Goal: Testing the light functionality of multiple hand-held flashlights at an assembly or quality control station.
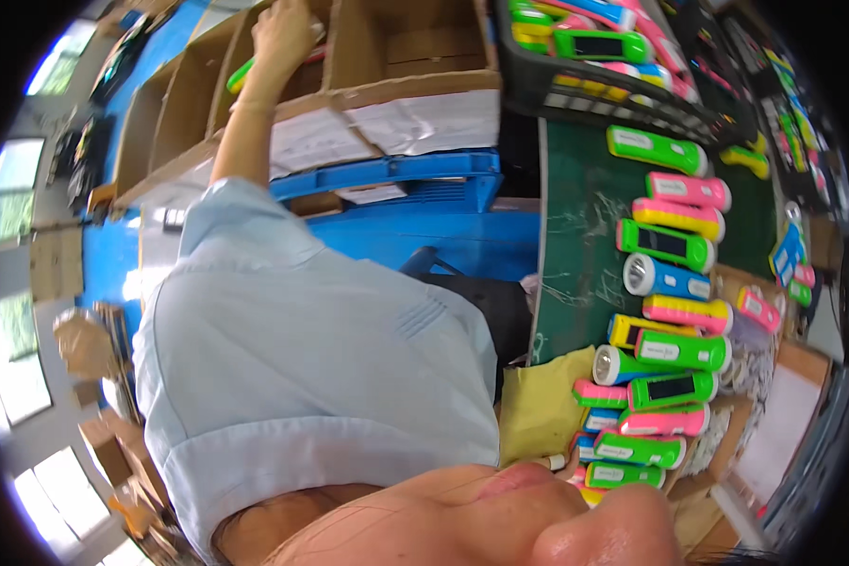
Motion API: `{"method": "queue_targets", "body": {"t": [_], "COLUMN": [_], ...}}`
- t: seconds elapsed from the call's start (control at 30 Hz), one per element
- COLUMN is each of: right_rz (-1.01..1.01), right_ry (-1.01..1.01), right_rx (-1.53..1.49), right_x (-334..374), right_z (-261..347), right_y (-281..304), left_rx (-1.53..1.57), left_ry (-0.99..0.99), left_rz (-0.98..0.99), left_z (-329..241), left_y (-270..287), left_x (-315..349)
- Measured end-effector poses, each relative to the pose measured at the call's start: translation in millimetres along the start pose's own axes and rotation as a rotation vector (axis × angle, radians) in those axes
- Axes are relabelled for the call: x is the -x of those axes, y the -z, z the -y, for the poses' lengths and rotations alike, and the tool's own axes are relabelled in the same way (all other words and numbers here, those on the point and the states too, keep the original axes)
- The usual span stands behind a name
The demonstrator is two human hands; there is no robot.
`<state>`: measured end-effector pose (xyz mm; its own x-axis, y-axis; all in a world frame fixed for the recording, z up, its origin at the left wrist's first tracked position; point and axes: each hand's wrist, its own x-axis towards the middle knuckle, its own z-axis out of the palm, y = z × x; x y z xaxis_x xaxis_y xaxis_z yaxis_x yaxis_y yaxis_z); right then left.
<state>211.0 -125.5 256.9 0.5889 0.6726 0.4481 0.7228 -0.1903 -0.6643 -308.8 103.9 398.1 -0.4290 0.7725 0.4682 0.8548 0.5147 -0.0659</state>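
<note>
My left hand [284, 36] reaches into a compartment of an open, divided cardboard box [412, 80] at the top left. Its fingertips run up to the picture's top edge, so I cannot tell whether they are closed on anything. Under my wrist, a green and yellow flashlight [242, 74] shows in the same compartment. My right hand does not show clearly. To the right, several flashlights lie in a column on the dark green table [575, 203]. They include a green one [656, 149], a pink one [686, 191] and a blue one [668, 277].
A black crate [623, 102] full of colourful flashlights stands at the table's far end. A yellow paper sheet [542, 401] lies near its edge. Beneath the cardboard box is a blue frame [387, 172]. More cartons [107, 450] stand at the left.
</note>
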Motion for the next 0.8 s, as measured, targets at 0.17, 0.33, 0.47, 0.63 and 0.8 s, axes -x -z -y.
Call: {"method": "queue_targets", "body": {"t": [0.17,0.33,0.47,0.63,0.8], "right_rz": [0.023,0.177,0.122,0.178,0.157], "right_ry": [-0.099,-0.301,-0.050,-0.143,-0.111], "right_rx": [-0.007,0.019,0.069,-0.072,0.011], "right_x": [4,1,1,-1,-8], "right_z": [-2,-3,-11,-20,-16], "right_y": [5,10,11,13,11], "left_rx": [0.738,1.300,0.620,1.114,0.644], "left_ry": [-0.558,-1.159,-1.213,-0.252,-0.804], "left_rz": [-0.078,0.258,-0.006,0.455,0.684], "left_z": [-121,-354,-556,-650,-671], "left_y": [18,17,-16,-88,-115], "left_x": [5,24,5,-54,-45]}}
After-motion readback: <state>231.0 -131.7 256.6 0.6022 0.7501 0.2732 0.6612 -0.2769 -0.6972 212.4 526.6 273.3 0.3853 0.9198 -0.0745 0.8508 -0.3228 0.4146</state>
